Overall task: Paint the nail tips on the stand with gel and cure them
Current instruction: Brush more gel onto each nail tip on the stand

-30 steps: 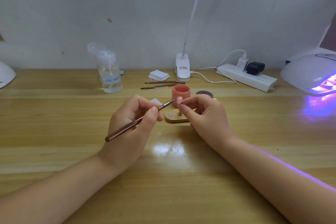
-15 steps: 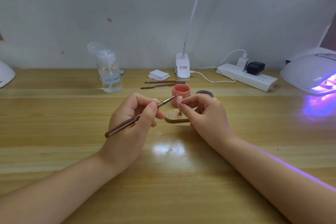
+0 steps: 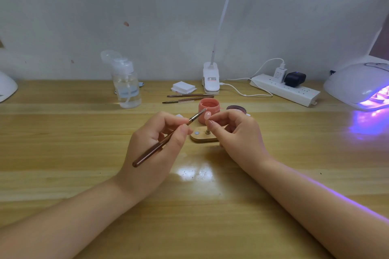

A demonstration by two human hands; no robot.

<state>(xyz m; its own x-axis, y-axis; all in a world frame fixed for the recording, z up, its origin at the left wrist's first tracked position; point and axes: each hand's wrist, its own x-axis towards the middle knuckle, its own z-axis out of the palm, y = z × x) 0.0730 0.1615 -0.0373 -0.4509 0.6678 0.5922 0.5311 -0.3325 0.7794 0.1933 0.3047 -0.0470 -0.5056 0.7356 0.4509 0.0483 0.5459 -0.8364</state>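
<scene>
Gel pot (image 3: 209,107) behind nail tip (image 3: 207,115), spare brushes (image 3: 188,99), lit lamp (image 3: 360,86)

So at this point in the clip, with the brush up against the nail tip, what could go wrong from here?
1. The right hand pinches right beside the nail tip on its post; a slip could smear wet gel onto the fingers.
2. The open pink gel jar stands just behind the brush in the left hand; a careless stroke might knock it.
3. The lit curing lamp spills violet light over the table, which might slowly thicken gel in the open jar.
</scene>
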